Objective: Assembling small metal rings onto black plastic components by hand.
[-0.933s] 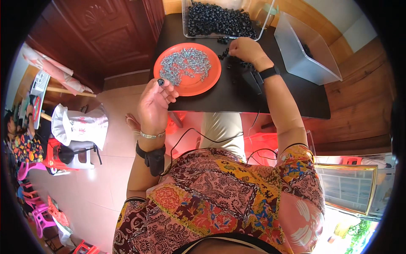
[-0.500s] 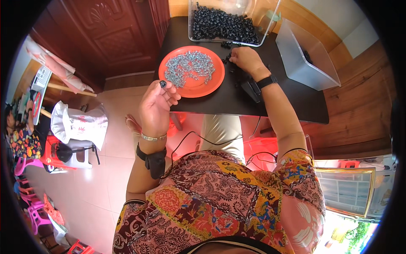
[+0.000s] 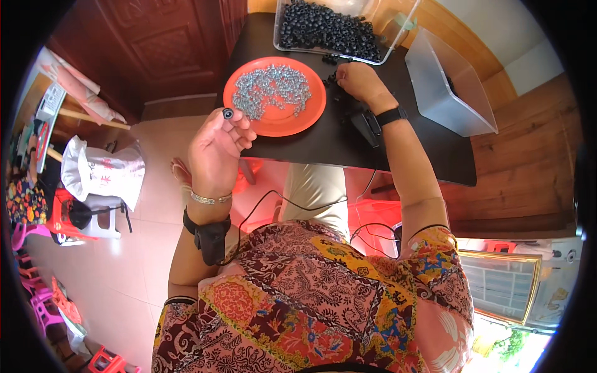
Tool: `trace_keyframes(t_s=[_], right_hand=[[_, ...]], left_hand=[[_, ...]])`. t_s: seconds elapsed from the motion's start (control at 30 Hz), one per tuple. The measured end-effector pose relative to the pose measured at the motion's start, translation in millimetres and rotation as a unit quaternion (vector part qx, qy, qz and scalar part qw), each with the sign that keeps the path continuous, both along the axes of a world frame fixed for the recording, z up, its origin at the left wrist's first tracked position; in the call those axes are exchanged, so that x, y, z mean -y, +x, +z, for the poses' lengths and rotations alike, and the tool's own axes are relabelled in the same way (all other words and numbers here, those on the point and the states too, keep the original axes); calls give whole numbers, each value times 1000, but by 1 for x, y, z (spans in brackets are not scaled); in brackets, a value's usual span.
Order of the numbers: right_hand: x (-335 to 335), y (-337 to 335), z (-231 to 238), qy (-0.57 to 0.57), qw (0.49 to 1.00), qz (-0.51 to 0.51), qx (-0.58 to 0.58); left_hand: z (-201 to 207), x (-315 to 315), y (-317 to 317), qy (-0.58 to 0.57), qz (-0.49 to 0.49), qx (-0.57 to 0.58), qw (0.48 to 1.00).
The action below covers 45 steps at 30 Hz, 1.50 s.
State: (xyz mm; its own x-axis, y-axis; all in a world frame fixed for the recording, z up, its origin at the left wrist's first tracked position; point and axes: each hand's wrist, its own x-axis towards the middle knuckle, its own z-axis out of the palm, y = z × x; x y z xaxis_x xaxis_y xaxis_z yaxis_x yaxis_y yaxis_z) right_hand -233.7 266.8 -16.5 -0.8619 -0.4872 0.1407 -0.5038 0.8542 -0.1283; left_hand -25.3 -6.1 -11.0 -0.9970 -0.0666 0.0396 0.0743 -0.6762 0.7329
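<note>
My left hand is raised palm up by the near left rim of an orange plate. Its thumb and index finger pinch a small round black plastic piece with a hole in its end; the other fingers curl loosely. Small shiny metal screws are spread over the plate. My right hand is at the far side of the dark table, fingers drawn together and pointing down among loose black pieces. Whatever its fingertips hold is hidden.
A clear bin full of black pieces stands at the back. To its right is a translucent bin with a few dark pieces. A black device hangs under my right wrist. A cable runs across my lap.
The view has shifted slightly, so plate and table appear a little up and to the left. Both hands keep nearly the same poses, the left one still pinching the black piece.
</note>
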Motion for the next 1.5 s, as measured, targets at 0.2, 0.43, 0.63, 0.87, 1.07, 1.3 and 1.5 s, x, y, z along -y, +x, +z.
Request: trace_keyframes(t_s=[0.2,0.43,0.63,0.87,1.07,1.3,1.5], right_hand=[[7,7,20,-228,968,49,90],[55,37,35,-546,763,110,328],[80,64,32,-614,668,191,375],[86,80,24,-574,716,254,306],[86,83,24,-565,739,242,276],[85,91,30,-607,693,232,313],[88,104,37,-625,671,226,328]], left_hand=[[-1,-2,0,7,5,19,1000],[17,-7,-20,10,-19,6,1000],[18,-20,-30,15,-20,7,1000],[12,-31,-31,118,-42,12,992],[18,-36,-24,129,-28,31,991],[10,-38,-25,81,-67,34,994],[11,-46,-26,62,-64,31,996]])
